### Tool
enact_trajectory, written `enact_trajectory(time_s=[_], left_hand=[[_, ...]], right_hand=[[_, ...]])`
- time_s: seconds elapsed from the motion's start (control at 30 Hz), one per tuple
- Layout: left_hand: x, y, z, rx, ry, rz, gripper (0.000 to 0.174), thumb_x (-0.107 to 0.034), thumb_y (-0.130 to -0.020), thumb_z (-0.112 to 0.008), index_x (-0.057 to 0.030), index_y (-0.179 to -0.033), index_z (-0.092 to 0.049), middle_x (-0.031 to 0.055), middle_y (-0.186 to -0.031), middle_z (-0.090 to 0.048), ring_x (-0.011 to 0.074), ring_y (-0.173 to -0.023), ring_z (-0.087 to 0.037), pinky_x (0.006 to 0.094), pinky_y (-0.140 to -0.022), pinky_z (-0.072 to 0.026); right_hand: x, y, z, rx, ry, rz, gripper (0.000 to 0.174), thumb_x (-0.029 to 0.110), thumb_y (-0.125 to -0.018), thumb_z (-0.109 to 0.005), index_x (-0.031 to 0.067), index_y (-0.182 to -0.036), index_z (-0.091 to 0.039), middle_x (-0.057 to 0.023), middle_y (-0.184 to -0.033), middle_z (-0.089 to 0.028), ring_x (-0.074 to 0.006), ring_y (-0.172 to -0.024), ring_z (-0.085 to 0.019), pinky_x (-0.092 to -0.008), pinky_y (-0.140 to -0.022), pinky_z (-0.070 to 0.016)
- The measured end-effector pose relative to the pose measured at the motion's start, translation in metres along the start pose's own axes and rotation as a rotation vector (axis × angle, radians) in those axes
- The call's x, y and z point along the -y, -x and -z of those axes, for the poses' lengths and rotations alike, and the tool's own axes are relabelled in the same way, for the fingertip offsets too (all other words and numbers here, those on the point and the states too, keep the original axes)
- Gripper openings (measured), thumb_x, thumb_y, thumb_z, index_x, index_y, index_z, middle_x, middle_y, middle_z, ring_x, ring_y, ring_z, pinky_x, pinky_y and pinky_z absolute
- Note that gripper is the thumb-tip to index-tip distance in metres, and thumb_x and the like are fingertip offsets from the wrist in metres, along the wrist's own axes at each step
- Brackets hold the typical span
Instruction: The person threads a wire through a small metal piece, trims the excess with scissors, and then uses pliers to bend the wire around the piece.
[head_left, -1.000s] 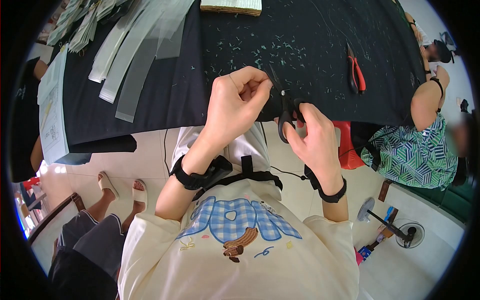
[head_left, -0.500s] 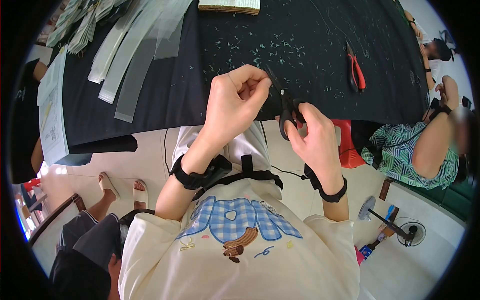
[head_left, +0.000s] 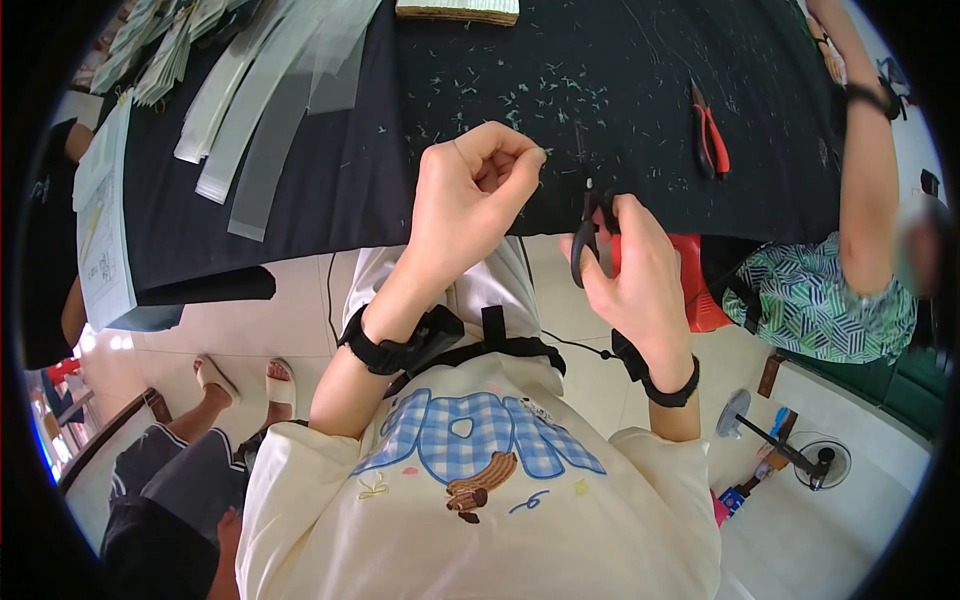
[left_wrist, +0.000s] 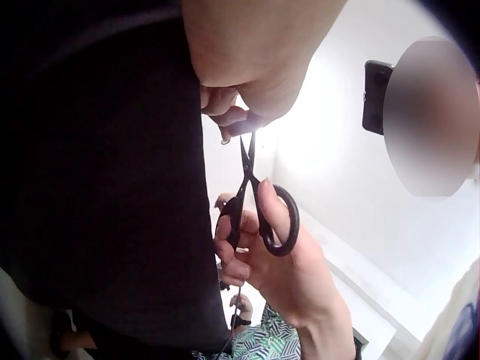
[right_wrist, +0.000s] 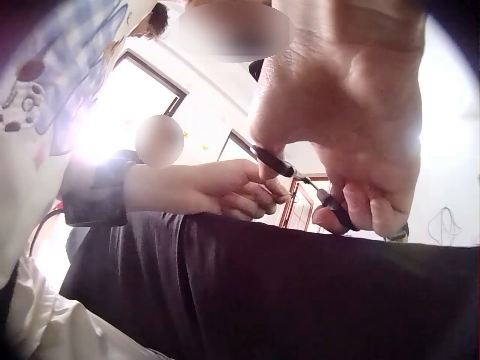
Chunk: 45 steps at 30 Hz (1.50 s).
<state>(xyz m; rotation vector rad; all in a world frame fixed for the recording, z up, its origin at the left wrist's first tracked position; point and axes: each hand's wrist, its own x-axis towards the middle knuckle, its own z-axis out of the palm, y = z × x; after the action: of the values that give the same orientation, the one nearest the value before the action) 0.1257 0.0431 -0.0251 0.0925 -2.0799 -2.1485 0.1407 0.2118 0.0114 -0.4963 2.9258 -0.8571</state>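
Note:
My left hand [head_left: 475, 195] is raised over the near edge of the black-clothed table [head_left: 330, 190]. Its fingers are curled, and thumb and forefinger pinch a small thin piece that is too small to make out. My right hand [head_left: 635, 270] holds black scissors [head_left: 583, 240] by the handles, blades pointing up, a short gap to the right of the left fingertips. In the left wrist view the scissors [left_wrist: 259, 202] point their tip at the left hand's fingertips [left_wrist: 229, 124]. The right wrist view shows the scissors [right_wrist: 300, 176] under my right hand [right_wrist: 352, 112] and my left hand [right_wrist: 225, 187] above the cloth.
Red-handled pliers [head_left: 710, 140] lie on the cloth at the right, among many small pale clippings [head_left: 520, 90]. Clear plastic strips [head_left: 260, 110] lie at upper left. A seated person in green patterned clothes [head_left: 820, 300] reaches an arm [head_left: 868, 150] over the table's right end.
The scissors have come away from my left fingertips, moving right and down with the blades now upright. The neighbour's arm has swung up over the table's right end.

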Motion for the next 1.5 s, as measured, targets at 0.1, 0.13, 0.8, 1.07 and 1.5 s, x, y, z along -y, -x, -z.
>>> enact_trajectory(time_s=[0.1,0.13,0.8,1.07,1.5], left_hand=[[-0.0025,0.0005,0.0008,0.006,0.006,0.005,0.009,-0.005,-0.08,-0.06,0.003,-0.078,-0.062,-0.0024,-0.059,-0.054,-0.0013,-0.051,-0.04,0.0161,-0.044,-0.0317],[-0.003,0.0006,0.0009,0.008,0.006,0.005,0.009,-0.005,-0.08,-0.06,0.003,-0.078,-0.062,-0.0024,-0.059,-0.054,-0.0014,-0.051,-0.04,0.0162,-0.044,-0.0316],[-0.0015,0.0003,-0.0002,0.013,0.0,0.013,0.006,-0.003,-0.079,-0.059,0.0031,-0.078,-0.061,-0.0025,-0.059,-0.054,-0.0014,-0.05,-0.039,0.0164,-0.043,-0.0296],[-0.0037,0.0006,-0.0021,0.001,-0.025,0.0,0.006,-0.002,-0.078,-0.059,0.0027,-0.076,-0.061,-0.0029,-0.057,-0.053,-0.0012,-0.049,-0.038,0.0169,-0.043,-0.0287],[-0.0032,0.0032,-0.0028,0.028,-0.034,-0.044,0.01,-0.006,-0.084,-0.058,0.0007,-0.078,-0.06,-0.0078,-0.058,-0.045,-0.0012,-0.052,-0.033,0.0178,-0.045,-0.0217]], right_hand=[[0.0062,-0.0001,0.0002,0.041,0.055,-0.003,0.036,0.024,-0.073,-0.07,-0.0022,-0.085,-0.049,-0.0123,-0.073,-0.052,-0.0272,-0.069,-0.051,-0.0371,-0.059,-0.0412],[0.0063,-0.0005,-0.0014,0.041,0.055,-0.003,0.036,0.024,-0.073,-0.07,-0.0022,-0.085,-0.049,-0.0123,-0.073,-0.052,-0.0272,-0.069,-0.051,-0.0371,-0.059,-0.0412],[0.0049,-0.005,-0.0058,-0.04,0.125,0.088,0.031,0.02,-0.071,-0.068,-0.0019,-0.08,-0.048,-0.0127,-0.073,-0.051,-0.0289,-0.067,-0.049,-0.0393,-0.06,-0.0405],[0.0049,-0.0049,-0.0015,-0.024,0.108,0.074,0.03,0.02,-0.07,-0.067,-0.0014,-0.08,-0.049,-0.0125,-0.074,-0.053,-0.0286,-0.068,-0.05,-0.0389,-0.062,-0.0419],[0.0059,-0.0015,0.0016,0.007,0.1,0.04,0.03,0.023,-0.073,-0.066,-0.001,-0.08,-0.05,-0.0124,-0.074,-0.055,-0.0276,-0.069,-0.051,-0.038,-0.062,-0.0415]])
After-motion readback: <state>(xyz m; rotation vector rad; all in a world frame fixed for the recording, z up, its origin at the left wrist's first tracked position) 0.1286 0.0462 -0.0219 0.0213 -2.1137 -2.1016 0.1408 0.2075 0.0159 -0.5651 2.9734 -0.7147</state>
